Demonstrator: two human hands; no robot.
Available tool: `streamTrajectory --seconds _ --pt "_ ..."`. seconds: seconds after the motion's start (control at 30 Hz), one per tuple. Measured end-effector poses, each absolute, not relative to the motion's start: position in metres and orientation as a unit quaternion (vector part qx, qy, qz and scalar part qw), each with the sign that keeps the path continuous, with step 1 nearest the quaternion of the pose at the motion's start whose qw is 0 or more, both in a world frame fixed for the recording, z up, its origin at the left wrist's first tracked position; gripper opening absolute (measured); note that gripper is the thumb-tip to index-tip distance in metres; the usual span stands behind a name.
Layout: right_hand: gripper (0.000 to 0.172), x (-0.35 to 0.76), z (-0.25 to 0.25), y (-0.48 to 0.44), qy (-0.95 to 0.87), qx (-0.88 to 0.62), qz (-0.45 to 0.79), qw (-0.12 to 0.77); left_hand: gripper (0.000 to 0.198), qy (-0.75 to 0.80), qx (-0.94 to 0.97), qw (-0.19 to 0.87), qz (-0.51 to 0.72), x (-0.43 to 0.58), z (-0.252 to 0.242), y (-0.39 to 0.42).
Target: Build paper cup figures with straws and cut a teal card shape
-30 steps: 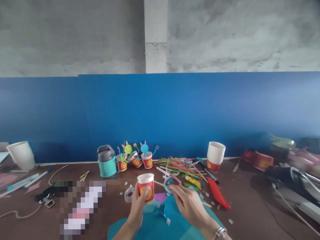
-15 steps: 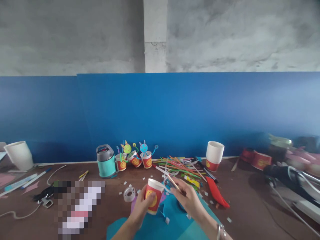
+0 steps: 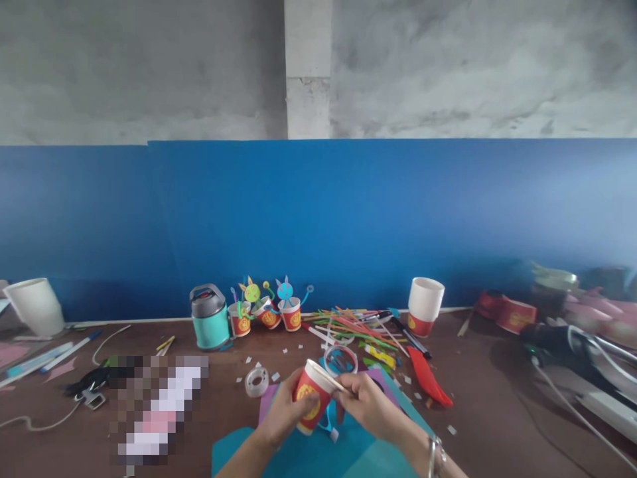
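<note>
My left hand (image 3: pixel 283 415) is wrapped round a red paper cup (image 3: pixel 311 397) with a white rim and a yellow emblem, tilted to the right above a teal paper sheet (image 3: pixel 308 455). My right hand (image 3: pixel 368 405) pinches a thin wooden stick (image 3: pixel 332 381) whose end lies across the cup's mouth. Both hands are low in the middle of the view, over the brown table (image 3: pixel 497 411). A bracelet is on my right wrist.
Behind the hands lie a tape roll (image 3: pixel 257 382), a clear ring (image 3: pixel 340 359), a pile of coloured sticks (image 3: pixel 358 325) and red scissors (image 3: pixel 426 382). Decorated cups (image 3: pixel 279 312), a teal pot (image 3: pixel 208 317) and a white cup stack (image 3: pixel 424 307) stand by the blue wall.
The cup has tipped from upright toward the right and moved right and lower. My right hand has brought the stick in until its end reaches the cup's mouth.
</note>
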State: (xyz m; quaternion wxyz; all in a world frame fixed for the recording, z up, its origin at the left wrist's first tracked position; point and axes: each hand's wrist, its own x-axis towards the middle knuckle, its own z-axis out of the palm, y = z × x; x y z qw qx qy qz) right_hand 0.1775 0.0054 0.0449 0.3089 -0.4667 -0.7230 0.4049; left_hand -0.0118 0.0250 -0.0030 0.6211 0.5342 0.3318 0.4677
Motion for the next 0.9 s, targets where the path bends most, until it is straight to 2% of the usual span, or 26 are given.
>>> streamTrajectory --seconds 0.13,0.3,0.63,0.9 --pt "0.032 0.179 0.048 0.004 -0.746 -0.451 0.379 0.310 0.058 0.357 0.517 0.604 0.491 -0.008 -0.001 0.023" --pt "0.023 0.179 0.043 0.007 -0.731 -0.452 0.408 0.308 0.055 0.358 0.517 0.592 0.504 -0.006 0.001 0.021" --pt "0.023 0.176 0.050 0.002 -0.746 -0.463 0.370 0.305 0.054 0.356 0.520 0.613 0.476 -0.010 0.005 0.020" --pt "0.017 0.180 0.039 0.011 -0.716 -0.453 0.436 0.302 0.055 0.367 0.504 0.594 0.509 -0.003 0.002 0.019"
